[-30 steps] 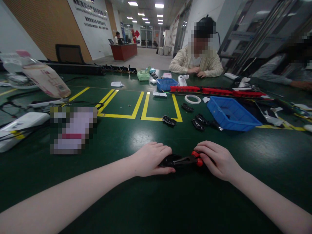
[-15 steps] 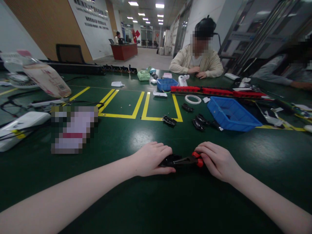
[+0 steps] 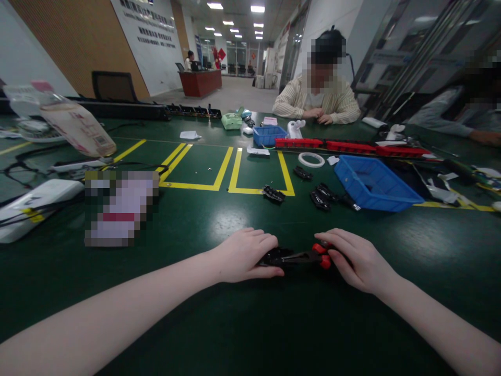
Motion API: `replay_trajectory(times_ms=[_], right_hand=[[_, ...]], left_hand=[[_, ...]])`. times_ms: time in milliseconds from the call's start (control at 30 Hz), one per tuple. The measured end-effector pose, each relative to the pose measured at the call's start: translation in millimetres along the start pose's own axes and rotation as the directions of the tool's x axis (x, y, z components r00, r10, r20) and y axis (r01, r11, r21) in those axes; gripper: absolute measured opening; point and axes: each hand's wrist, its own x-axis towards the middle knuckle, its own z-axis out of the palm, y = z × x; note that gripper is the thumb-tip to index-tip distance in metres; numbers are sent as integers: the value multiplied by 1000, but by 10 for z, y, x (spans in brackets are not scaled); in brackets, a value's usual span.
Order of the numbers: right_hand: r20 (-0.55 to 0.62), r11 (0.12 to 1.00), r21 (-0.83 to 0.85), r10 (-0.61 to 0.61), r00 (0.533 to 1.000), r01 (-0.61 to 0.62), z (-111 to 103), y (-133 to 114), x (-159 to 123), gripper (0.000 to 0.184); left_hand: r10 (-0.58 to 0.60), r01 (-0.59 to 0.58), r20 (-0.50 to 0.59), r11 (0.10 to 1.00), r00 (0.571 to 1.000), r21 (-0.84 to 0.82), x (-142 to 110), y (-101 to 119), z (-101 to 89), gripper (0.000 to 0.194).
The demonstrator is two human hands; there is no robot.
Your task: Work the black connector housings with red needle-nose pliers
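My left hand (image 3: 245, 254) lies on the green table (image 3: 250, 318) with its fingers curled over a small black plastic part (image 3: 274, 256). My right hand (image 3: 358, 259) is closed round the red handles of a pair of pliers (image 3: 313, 255). The pliers' dark jaws point left and meet the black part between my two hands. Both forearms rest low over the near table.
Several loose black parts (image 3: 319, 196) lie beside a blue bin (image 3: 373, 183). Behind them are a white tape ring (image 3: 311, 159), a smaller blue bin (image 3: 267, 135) and long red strips (image 3: 348, 147). A person in a striped shirt (image 3: 317, 102) sits opposite. Bags and cables fill the left side.
My right hand and the pliers' red handles have slid slightly to the right. The left hand has stayed on the black part.
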Motion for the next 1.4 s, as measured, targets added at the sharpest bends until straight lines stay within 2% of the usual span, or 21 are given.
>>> replay_trajectory(times_ms=[267,867,1200,1400], right_hand=[[20,998,41,53,998,-54,52,-59,-60,26],[-4,999,9,33,999,-33,0,30,-102,31],[-26,1000,20,-1,1000,1,3,-48,8,18],[-36,1000,14,8,999,-7,-20,-41,13,17]], left_hand=[[-42,42,9,999,999,4,10,16,16,33],[-7,7,7,1000,1000,10,-1,1,2,33],[2,-2,-6,1000,1000,19,-3,1,18,33],[-12,12,11,1000,1000,14,5,10,5,33]])
